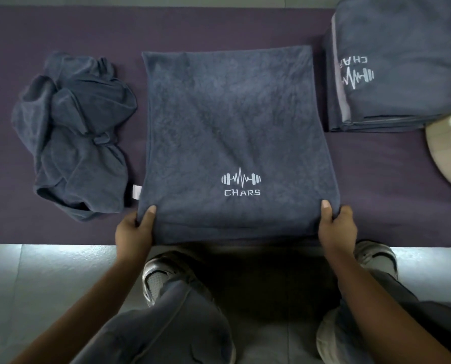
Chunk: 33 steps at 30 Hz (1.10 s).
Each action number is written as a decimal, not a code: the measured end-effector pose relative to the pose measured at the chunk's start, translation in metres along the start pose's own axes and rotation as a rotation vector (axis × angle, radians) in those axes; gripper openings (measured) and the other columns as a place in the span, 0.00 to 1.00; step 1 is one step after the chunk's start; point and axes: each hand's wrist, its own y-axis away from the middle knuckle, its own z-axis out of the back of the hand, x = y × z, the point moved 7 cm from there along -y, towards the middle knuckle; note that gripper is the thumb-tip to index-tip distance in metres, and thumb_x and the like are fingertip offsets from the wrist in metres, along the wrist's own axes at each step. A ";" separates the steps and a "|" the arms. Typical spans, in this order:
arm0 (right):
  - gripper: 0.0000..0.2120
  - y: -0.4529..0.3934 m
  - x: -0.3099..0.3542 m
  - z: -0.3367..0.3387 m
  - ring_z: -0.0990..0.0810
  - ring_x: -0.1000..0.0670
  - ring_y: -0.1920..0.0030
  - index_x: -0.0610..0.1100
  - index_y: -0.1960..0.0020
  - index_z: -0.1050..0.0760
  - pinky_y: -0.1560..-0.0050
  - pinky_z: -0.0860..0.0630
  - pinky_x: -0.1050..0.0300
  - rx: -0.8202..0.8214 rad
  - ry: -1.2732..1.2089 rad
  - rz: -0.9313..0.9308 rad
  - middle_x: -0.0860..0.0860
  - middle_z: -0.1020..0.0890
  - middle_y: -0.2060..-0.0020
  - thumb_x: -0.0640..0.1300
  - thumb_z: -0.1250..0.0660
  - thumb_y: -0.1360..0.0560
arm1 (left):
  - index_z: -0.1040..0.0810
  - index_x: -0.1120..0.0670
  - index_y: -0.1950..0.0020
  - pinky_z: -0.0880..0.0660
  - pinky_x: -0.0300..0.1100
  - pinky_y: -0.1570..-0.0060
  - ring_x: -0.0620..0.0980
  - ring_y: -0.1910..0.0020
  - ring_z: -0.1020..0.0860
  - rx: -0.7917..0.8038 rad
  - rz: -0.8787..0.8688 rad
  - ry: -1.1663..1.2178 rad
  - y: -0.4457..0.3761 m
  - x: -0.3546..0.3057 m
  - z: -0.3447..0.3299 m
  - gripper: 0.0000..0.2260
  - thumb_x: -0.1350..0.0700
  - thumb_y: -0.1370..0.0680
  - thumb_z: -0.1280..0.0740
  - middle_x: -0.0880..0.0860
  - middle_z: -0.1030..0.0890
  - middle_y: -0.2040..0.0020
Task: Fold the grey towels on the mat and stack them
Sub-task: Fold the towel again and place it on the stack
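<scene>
Pinching both near corners of the flat towel (pixel 234 132) on the mat (pixel 61 30), your left hand (pixel 135 229) and right hand (pixel 337 227) keep edges aligned; the folded stack (pixel 392 74) waits right.

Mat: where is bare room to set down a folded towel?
Bare mat runs along the far edge, beyond the crumpled towel and the flat towel. Another free patch lies right of the flat towel, below the stack. Crowded: the crumpled towel nearly touches the flat one, which both hands grip.
</scene>
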 end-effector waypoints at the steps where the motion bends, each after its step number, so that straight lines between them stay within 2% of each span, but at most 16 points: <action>1: 0.19 0.005 -0.002 0.001 0.25 0.34 0.45 0.33 0.43 0.33 0.57 0.37 0.53 -0.011 -0.012 -0.002 0.32 0.24 0.46 0.50 0.43 0.20 | 0.24 0.65 0.58 0.28 0.49 0.58 0.53 0.61 0.26 -0.017 0.003 0.016 0.001 0.003 0.005 0.18 0.50 0.22 0.35 0.58 0.22 0.63; 6: 0.17 0.022 -0.015 0.007 0.24 0.36 0.49 0.32 0.44 0.33 0.61 0.44 0.57 -0.043 -0.067 0.003 0.34 0.23 0.50 0.47 0.43 0.20 | 0.27 0.62 0.63 0.33 0.48 0.63 0.52 0.65 0.29 -0.001 0.020 -0.003 0.014 0.016 0.015 0.18 0.50 0.21 0.36 0.56 0.27 0.68; 9: 0.15 0.031 -0.022 0.014 0.24 0.38 0.49 0.35 0.41 0.32 0.57 0.40 0.58 -0.092 -0.142 0.002 0.41 0.25 0.54 0.46 0.40 0.21 | 0.28 0.63 0.64 0.32 0.49 0.62 0.53 0.64 0.30 -0.002 0.038 0.036 0.019 0.029 0.024 0.19 0.49 0.21 0.36 0.57 0.27 0.68; 13: 0.18 0.040 -0.002 0.019 0.27 0.51 0.49 0.43 0.33 0.34 0.54 0.36 0.65 -0.054 -0.277 0.095 0.51 0.26 0.47 0.45 0.38 0.22 | 0.27 0.65 0.60 0.29 0.51 0.60 0.52 0.63 0.28 0.027 0.008 0.106 0.020 0.023 0.029 0.23 0.44 0.23 0.36 0.59 0.25 0.65; 15: 0.19 0.037 0.010 0.018 0.28 0.55 0.47 0.47 0.32 0.34 0.50 0.35 0.66 -0.032 -0.297 0.162 0.55 0.27 0.45 0.46 0.38 0.22 | 0.26 0.64 0.59 0.27 0.53 0.56 0.53 0.61 0.26 0.036 0.005 0.158 0.016 0.010 0.026 0.21 0.45 0.22 0.36 0.59 0.23 0.63; 17: 0.14 0.031 0.019 0.016 0.26 0.54 0.47 0.47 0.37 0.28 0.52 0.35 0.69 -0.019 -0.270 0.231 0.56 0.24 0.47 0.45 0.37 0.22 | 0.24 0.61 0.59 0.25 0.55 0.52 0.52 0.58 0.25 0.040 0.011 0.242 0.011 0.000 0.021 0.18 0.46 0.23 0.35 0.57 0.22 0.61; 19: 0.09 0.024 0.025 0.012 0.24 0.52 0.48 0.45 0.44 0.23 0.55 0.35 0.77 0.015 -0.252 0.266 0.54 0.21 0.51 0.43 0.38 0.22 | 0.22 0.56 0.60 0.25 0.54 0.47 0.52 0.55 0.23 0.041 0.014 0.301 0.005 -0.007 0.018 0.13 0.48 0.22 0.35 0.56 0.20 0.58; 22: 0.09 0.013 0.039 0.006 0.24 0.53 0.49 0.43 0.47 0.21 0.57 0.37 0.84 0.092 -0.269 0.263 0.51 0.20 0.52 0.43 0.38 0.22 | 0.21 0.53 0.60 0.26 0.53 0.47 0.53 0.54 0.23 0.049 0.013 0.339 -0.001 -0.022 0.014 0.12 0.48 0.22 0.35 0.55 0.20 0.58; 26: 0.10 -0.004 0.059 0.001 0.24 0.55 0.49 0.44 0.47 0.21 0.57 0.34 0.81 0.129 -0.349 0.247 0.53 0.20 0.52 0.46 0.39 0.22 | 0.22 0.55 0.61 0.26 0.50 0.49 0.51 0.55 0.24 0.059 -0.039 0.379 -0.008 -0.048 0.011 0.13 0.49 0.21 0.35 0.54 0.20 0.59; 30: 0.09 -0.025 0.084 -0.002 0.23 0.56 0.49 0.47 0.48 0.21 0.49 0.28 0.67 0.134 -0.473 0.236 0.55 0.19 0.53 0.48 0.37 0.22 | 0.21 0.52 0.63 0.25 0.56 0.45 0.53 0.55 0.23 0.082 -0.058 0.423 -0.025 -0.067 0.012 0.16 0.40 0.26 0.33 0.55 0.20 0.59; 31: 0.09 -0.031 0.092 -0.003 0.22 0.56 0.48 0.46 0.48 0.21 0.49 0.27 0.68 0.135 -0.488 0.246 0.54 0.19 0.52 0.48 0.37 0.22 | 0.21 0.52 0.62 0.26 0.56 0.45 0.53 0.54 0.23 0.082 -0.049 0.450 -0.030 -0.071 0.011 0.16 0.40 0.27 0.33 0.56 0.20 0.58; 33: 0.08 -0.043 0.107 -0.004 0.23 0.56 0.48 0.45 0.47 0.21 0.50 0.29 0.74 0.126 -0.514 0.281 0.51 0.18 0.49 0.46 0.36 0.23 | 0.21 0.53 0.58 0.25 0.54 0.45 0.55 0.52 0.23 0.070 -0.043 0.545 -0.042 -0.083 0.009 0.12 0.45 0.23 0.34 0.56 0.20 0.56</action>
